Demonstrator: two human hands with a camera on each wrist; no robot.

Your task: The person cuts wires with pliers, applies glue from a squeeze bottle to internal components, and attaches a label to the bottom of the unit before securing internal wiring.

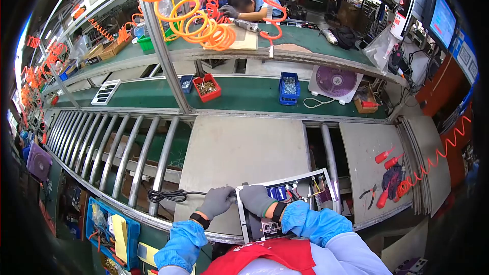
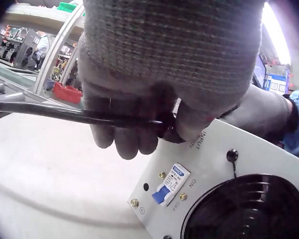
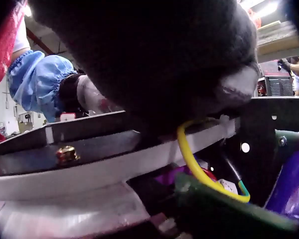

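The left hand (image 1: 216, 202) curls round a black cable (image 1: 191, 192) just outside the end panel of a metal case (image 1: 242, 219). In the left wrist view the cable (image 2: 50, 112) runs to the left hand (image 2: 169, 55), whose fingertips pinch it beside the "INPUT" marking on the white panel (image 2: 214, 162). A blue-and-white breaker switch (image 2: 170, 184) sits on that panel. The right hand (image 1: 256, 199) lies over the case's inner side. In the right wrist view a yellow-green wire (image 3: 194, 164) rises to the underside of the right hand (image 3: 159, 55); its fingertips are hidden.
A grey board (image 1: 244, 142) lies under the case's far side, with metal rollers (image 1: 137, 158) to the left. Red bottles (image 1: 391, 163) and pliers (image 1: 373, 196) lie on the right board. Bins, including a red one (image 1: 207, 87), and a purple fan (image 1: 336, 80) stand beyond. A blue toolbox (image 1: 133, 239) is front left.
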